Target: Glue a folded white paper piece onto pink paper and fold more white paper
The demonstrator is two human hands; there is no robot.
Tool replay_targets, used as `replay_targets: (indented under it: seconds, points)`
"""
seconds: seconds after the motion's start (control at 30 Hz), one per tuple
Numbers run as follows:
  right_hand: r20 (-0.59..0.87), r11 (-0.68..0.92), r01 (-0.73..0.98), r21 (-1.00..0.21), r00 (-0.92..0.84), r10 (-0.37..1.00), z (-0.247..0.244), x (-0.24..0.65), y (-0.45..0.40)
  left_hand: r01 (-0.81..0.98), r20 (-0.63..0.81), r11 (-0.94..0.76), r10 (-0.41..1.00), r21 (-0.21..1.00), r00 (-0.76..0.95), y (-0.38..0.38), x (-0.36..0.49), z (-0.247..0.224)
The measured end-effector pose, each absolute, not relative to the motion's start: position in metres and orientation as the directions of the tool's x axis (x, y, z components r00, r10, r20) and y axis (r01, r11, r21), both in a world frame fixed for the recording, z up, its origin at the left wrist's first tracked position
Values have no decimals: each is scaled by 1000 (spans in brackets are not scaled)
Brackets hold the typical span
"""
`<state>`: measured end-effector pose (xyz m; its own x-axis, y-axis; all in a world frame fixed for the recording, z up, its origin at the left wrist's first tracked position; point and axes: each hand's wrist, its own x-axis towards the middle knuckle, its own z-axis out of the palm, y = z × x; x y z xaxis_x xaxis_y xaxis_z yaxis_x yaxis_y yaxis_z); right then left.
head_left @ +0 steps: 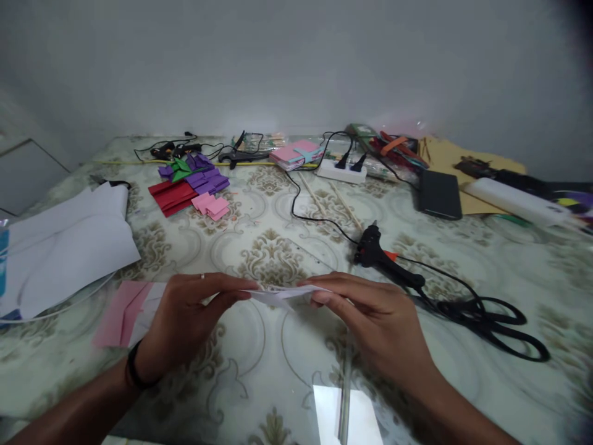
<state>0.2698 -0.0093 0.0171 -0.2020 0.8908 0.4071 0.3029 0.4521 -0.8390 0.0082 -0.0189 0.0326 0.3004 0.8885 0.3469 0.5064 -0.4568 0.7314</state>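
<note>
Between my two hands is a folded white paper (280,296), held above the patterned tablecloth (269,377) and seen almost edge-on. My left hand (197,315) pinches its left end between thumb and fingers. At the right end, my right hand (370,312) grips it the same way. Partly behind my left wrist lies a pink and white folded paper (123,315). A black glue gun (386,256) rests just beyond my right hand, and black-handled scissors (500,324) lie to its right.
White sheets (69,241) lie at the left. Folded papers in red (173,196), purple (208,179) and pink (212,206) sit farther back. A white power strip (341,172) with plugs stands near the wall. At right are a dark flat box (439,194) and a yellow sheet (482,161).
</note>
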Motion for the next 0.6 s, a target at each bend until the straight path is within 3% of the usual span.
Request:
replay_targets:
  seconds: [0.2, 0.37, 0.47, 0.6]
  points:
    - [411, 453, 302, -839, -195, 891, 15, 270, -10, 471, 269, -364, 928, 804, 258, -17, 6, 28]
    - [447, 495, 223, -839, -233, 863, 12, 270, -9, 62, -21, 1, 945, 998, 325, -15, 10, 20]
    - [456, 517, 216, -828, -277, 846, 15, 270, -10, -84, -173, 228, 889, 970, 425, -14, 14, 18]
    - [470, 570, 153, -808, -416, 778, 18, 271, -12, -16, -300, 347, 831, 938, 468, -16, 12, 19]
